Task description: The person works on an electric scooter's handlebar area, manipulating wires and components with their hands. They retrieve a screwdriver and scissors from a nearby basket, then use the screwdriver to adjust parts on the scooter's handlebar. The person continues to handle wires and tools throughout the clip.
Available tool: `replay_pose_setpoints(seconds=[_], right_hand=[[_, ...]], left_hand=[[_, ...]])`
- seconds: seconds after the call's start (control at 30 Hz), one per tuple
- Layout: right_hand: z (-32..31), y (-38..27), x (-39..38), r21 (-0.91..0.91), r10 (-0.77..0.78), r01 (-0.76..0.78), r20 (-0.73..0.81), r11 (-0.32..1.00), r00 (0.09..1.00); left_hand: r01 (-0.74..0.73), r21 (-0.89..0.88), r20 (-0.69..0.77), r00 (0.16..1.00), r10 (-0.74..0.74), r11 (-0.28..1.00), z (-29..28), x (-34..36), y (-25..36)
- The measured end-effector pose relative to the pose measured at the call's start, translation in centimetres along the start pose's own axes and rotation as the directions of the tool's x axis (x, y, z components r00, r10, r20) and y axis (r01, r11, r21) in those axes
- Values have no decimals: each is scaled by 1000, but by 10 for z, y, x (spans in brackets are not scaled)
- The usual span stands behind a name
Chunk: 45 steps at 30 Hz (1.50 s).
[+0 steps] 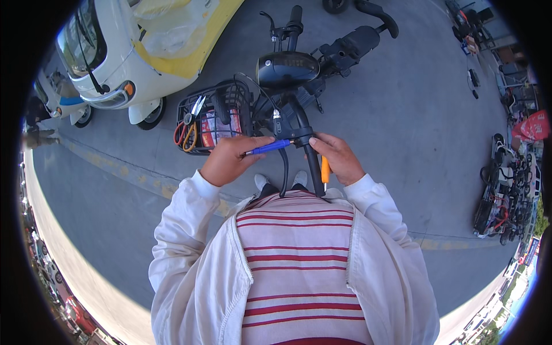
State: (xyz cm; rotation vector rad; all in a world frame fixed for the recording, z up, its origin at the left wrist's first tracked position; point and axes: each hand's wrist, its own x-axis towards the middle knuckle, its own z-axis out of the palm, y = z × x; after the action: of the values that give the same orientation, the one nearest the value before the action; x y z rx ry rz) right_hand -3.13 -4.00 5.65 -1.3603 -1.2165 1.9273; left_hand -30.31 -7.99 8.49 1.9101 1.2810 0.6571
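My left hand [229, 158] is closed on a slim blue pen-like tool [269, 147], whose narrow end meets the black clamp on the handlebar. Opposite it, my right hand [340, 156] has its fingertips at the black handlebar [314, 167] and keeps an orange-handled screwdriver [326, 170] against the fingers, metal end toward me. A brake lever [284, 172] curves down between the hands. The handlebar belongs to a black two-wheeler with a rounded black headlight housing [287, 69]. To the left, scissors [190, 119] with red and orange handles rest at the rim of a black basket [193, 150].
A red patterned packet [221, 126] lies in the basket. Left of it stands a white and yellow three-wheeled vehicle [123, 69]. The other grip [295, 20] points away from me. Several parked bikes [501, 190] line the right side of the grey concrete floor [397, 115].
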Motion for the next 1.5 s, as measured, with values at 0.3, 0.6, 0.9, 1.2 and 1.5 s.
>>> replay_pose_setpoints(seconds=[0.3,0.6,0.9,1.2,1.5], right_hand=[[-25,18,13,358,173,-276,293,892,940],[-18,28,21,497,148,-306,331,812,932],[-19,32,23,472,145,-294,326,831,934],[-19,33,25,483,130,-282,323,829,937],[-18,29,23,522,140,-312,343,794,929]], left_hand=[[301,-637,144,951,-274,710,9,-2,-13],[309,-586,111,946,-303,749,13,-4,-13],[328,-519,77,938,-339,789,12,-6,5],[38,423,18,999,-51,906,6,10,34],[62,576,2,997,-77,815,6,15,47]])
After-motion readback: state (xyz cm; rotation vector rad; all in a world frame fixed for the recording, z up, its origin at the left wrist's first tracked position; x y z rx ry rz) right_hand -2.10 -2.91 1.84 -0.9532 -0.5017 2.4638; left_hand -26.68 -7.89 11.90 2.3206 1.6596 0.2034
